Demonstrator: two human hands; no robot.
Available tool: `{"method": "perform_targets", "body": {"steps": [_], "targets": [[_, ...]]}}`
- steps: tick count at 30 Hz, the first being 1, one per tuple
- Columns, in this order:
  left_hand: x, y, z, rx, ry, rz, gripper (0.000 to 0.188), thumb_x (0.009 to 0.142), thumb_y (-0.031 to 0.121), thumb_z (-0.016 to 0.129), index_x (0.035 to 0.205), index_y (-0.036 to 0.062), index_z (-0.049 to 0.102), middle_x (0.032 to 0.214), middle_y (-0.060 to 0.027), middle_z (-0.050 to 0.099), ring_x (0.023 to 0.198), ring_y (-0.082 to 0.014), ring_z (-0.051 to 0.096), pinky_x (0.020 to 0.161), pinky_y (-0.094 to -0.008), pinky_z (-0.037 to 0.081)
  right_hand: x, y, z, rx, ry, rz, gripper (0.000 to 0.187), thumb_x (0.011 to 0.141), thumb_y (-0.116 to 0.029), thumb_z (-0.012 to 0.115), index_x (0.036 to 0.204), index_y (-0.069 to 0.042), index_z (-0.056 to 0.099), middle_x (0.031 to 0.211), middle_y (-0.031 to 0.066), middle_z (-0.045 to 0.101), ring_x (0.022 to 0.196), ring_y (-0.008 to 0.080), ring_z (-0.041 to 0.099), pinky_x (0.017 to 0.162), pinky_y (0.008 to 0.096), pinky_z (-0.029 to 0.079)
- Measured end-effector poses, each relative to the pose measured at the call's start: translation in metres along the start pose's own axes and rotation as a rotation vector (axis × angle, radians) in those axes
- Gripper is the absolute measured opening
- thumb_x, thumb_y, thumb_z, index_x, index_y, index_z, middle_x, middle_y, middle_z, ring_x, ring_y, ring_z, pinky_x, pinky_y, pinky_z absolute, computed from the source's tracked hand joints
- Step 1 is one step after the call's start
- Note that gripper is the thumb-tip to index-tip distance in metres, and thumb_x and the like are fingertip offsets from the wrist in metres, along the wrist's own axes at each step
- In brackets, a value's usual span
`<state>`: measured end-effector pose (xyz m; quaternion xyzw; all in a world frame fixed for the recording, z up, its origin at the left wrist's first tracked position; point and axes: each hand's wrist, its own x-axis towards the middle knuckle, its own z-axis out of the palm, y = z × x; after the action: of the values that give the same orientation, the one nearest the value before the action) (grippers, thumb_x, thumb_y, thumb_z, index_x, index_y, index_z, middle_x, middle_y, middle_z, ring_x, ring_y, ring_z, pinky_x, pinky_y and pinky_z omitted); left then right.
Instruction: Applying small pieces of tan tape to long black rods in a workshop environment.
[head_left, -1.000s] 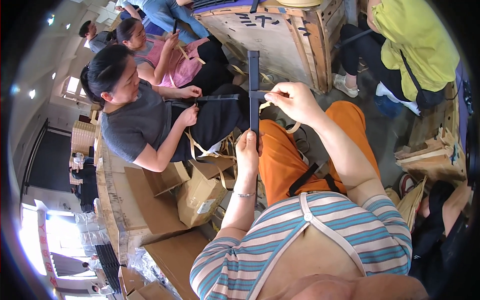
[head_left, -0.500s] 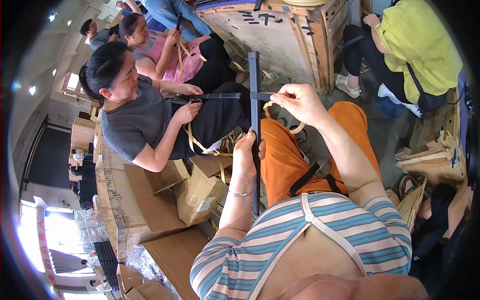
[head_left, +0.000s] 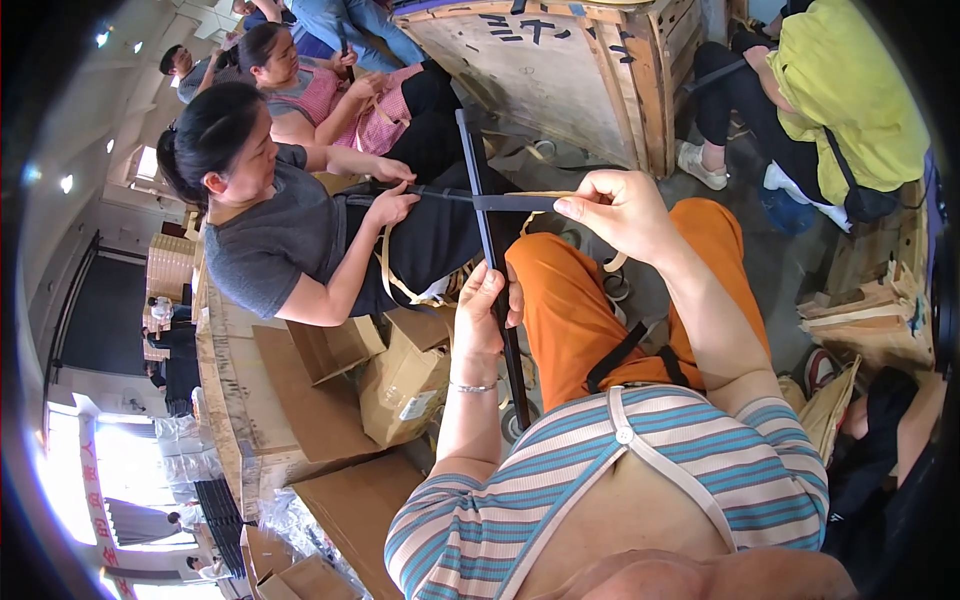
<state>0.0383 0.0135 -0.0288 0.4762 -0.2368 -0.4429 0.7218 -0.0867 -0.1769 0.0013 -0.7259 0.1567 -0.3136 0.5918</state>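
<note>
In the middle of the frame, a long, dark, narrow bar [head_left: 488, 240] stands aslant, its upper end leaning toward the upper left and its lower end reaching down beside the orange trousers [head_left: 555, 300]. The person's left hand [head_left: 480, 310] is wrapped around the bar below its middle, thumb along the near face. To the right of the bar, the right hand [head_left: 625, 213] pinches a flat dark strip [head_left: 515, 203] between thumb and fingers, holding it out taut and nearly level; the strip's other end lies across the bar. A pale tan ribbon [head_left: 545, 193] runs along the strip's upper edge (whether it is joined to the strip there cannot be told), and a tan curl shows below the right hand. At left, a co-worker in a grey T-shirt [head_left: 275, 245] holds another dark bar [head_left: 440, 192] with both hands. Open cardboard boxes [head_left: 400, 390] sit at lower left, a wooden crate [head_left: 560, 95] fills the upper centre, and a person in a yellow top [head_left: 845, 100] bends forward at upper right.
</note>
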Motion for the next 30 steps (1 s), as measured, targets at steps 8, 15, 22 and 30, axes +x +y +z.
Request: {"method": "perform_targets", "body": {"steps": [8, 15, 22, 30], "targets": [[-0.002, 0.001, -0.010, 0.030, -0.078, -0.033, 0.034, 0.086, 0.038, 0.054, 0.087, 0.0034, 0.050, 0.057, -0.0064, 0.052, 0.041, -0.0110, 0.044, 0.037, -0.0198, 0.034, -0.002, -0.001, 0.002, -0.006, 0.016, 0.020, 0.034, 0.076, -0.015, 0.071, 0.055, -0.003, 0.048, 0.052, -0.0069, 0.039, 0.052, 0.0016, 0.032, 0.043, 0.0212, 0.026], [-0.002, 0.002, -0.015, -0.005, -0.143, -0.039, 0.037, 0.085, 0.039, 0.055, 0.087, 0.0023, 0.050, 0.056, -0.0078, 0.051, 0.039, -0.0129, 0.044, 0.036, -0.0206, 0.034, 0.000, 0.001, 0.004, 0.001, 0.092, 0.012, 0.041, 0.072, -0.015, 0.075, 0.051, -0.005, 0.042, 0.050, -0.0059, 0.039, 0.051, 0.0014, 0.032, 0.043, 0.0212, 0.027], [-0.003, 0.001, -0.015, -0.041, -0.163, -0.066, 0.039, 0.085, 0.040, 0.054, 0.085, 0.0007, 0.051, 0.054, -0.0085, 0.050, 0.036, -0.0132, 0.041, 0.035, -0.0220, 0.032, 0.002, 0.002, 0.003, -0.066, 0.100, 0.024, 0.045, 0.072, -0.017, 0.076, 0.050, -0.006, 0.038, 0.050, -0.0065, 0.036, 0.051, 0.0015, 0.031, 0.042, 0.0214, 0.026], [-0.008, 0.000, -0.002, -0.321, -0.330, -0.212, 0.043, 0.088, 0.040, 0.049, 0.080, -0.0024, 0.050, 0.049, -0.0079, 0.047, 0.031, -0.0110, 0.036, 0.031, -0.0219, 0.028, 0.009, 0.017, 0.000, 0.074, -0.031, 0.089, 0.044, 0.073, -0.020, 0.074, 0.052, -0.007, 0.039, 0.053, -0.0075, 0.035, 0.051, 0.0019, 0.029, 0.043, 0.0213, 0.023]]}}
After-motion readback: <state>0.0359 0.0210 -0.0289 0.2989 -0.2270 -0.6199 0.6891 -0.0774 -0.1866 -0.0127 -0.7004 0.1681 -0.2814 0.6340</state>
